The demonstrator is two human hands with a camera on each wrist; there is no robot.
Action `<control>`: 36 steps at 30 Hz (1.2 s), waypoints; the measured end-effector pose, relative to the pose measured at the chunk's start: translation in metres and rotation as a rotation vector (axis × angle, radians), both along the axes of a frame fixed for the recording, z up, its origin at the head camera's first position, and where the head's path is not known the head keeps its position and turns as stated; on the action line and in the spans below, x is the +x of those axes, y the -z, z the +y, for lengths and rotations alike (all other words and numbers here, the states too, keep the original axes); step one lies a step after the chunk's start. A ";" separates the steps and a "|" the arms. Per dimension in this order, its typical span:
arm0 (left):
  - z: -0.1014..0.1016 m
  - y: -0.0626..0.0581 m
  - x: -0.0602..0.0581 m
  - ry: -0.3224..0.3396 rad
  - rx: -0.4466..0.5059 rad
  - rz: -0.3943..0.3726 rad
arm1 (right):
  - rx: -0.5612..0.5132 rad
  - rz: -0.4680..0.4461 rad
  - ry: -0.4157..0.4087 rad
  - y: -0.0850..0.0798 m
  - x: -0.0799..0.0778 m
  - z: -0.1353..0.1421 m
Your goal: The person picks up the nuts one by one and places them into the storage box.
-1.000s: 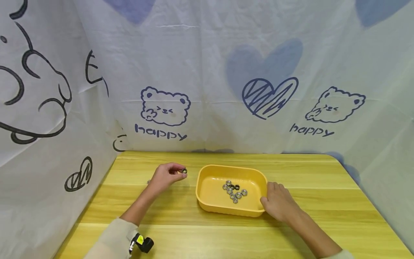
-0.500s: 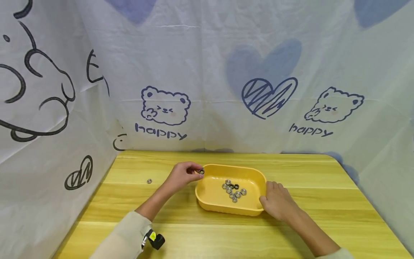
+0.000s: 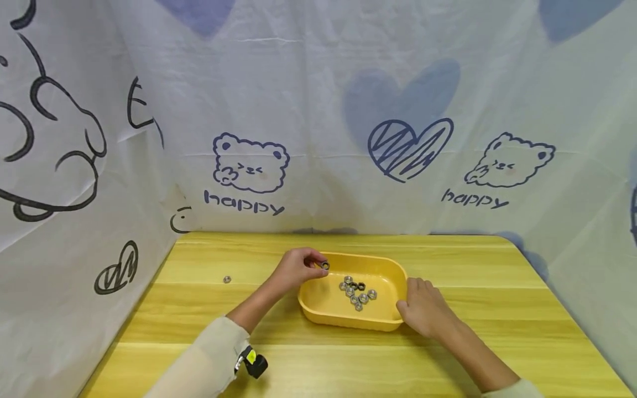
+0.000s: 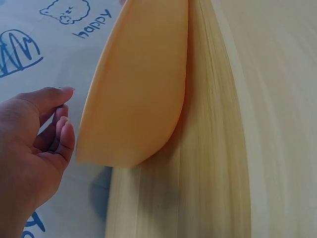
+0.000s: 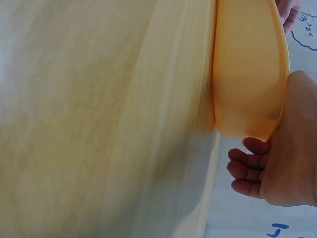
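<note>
My left hand (image 3: 296, 270) pinches a dark hex nut (image 3: 325, 265) between thumb and fingertips, above the left end of a yellow plastic tray (image 3: 348, 321). In the left wrist view the left hand (image 4: 37, 141) is beside the tray's wall (image 4: 133, 89), and the nut is mostly hidden by the fingers. My right hand (image 3: 426, 307) grips the tray's right rim, thumb on the inner side. The right wrist view has the right hand's fingers (image 5: 246, 171) curled by the tray's end. Several silver nuts (image 3: 364, 298) and a couple of dark nuts (image 3: 361, 286) lie grouped in the tray.
A single silver nut (image 3: 227, 279) lies on the wood-grain table (image 3: 318, 365), left of the tray. Printed white cloth (image 3: 328, 110) hangs behind the table and along its sides. A black wrist camera (image 3: 256, 365) sits on the left sleeve.
The left hand has carried the dark nut rightward, from left of the tray to over its left end. The lone silver nut has come into full view. The right hand keeps its grip on the rim.
</note>
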State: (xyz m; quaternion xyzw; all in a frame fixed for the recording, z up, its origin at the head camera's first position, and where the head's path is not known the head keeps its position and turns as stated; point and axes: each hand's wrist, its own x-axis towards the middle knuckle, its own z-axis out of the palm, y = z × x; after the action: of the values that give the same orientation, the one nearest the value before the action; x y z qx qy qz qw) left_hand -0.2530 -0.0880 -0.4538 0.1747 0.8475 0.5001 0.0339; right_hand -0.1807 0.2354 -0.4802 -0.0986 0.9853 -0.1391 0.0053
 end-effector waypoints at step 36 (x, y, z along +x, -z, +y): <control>0.036 0.001 -0.015 0.082 -0.117 0.067 | -0.014 0.017 0.004 -0.004 0.004 -0.002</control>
State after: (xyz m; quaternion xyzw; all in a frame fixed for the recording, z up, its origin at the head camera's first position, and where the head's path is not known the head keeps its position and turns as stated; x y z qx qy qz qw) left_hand -0.2676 -0.0521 -0.4546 0.2235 0.8681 0.4418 0.0360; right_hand -0.1762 0.2337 -0.4761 -0.0976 0.9846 -0.1453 -0.0038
